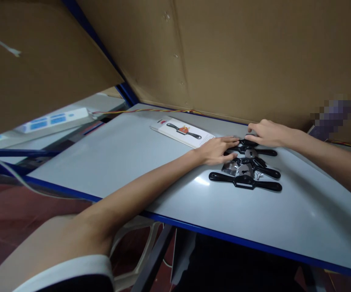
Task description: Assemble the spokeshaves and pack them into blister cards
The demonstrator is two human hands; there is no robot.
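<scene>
Several black two-handled spokeshaves lie in a row on the grey table, the nearest spokeshave point(244, 182) whole in view. Loose metal blades point(245, 170) and a wing-shaped screw point(259, 175) lie among them. My left hand point(216, 151) rests palm down over the left ends of the farther ones, its fingers stretched and thumb apart. At the far end of the row, the curled fingers and thumb of my right hand point(268, 133) close on the farthest spokeshave point(248, 142), which both hands partly cover.
A flat package point(183, 132) picturing a spokeshave lies left of my left hand. Brown boards point(254, 52) wall the table's back. A twisted cable point(163, 110) runs along the rear edge. A white power strip point(55, 119) sits at far left. A blurred purple object point(330, 121) is at right.
</scene>
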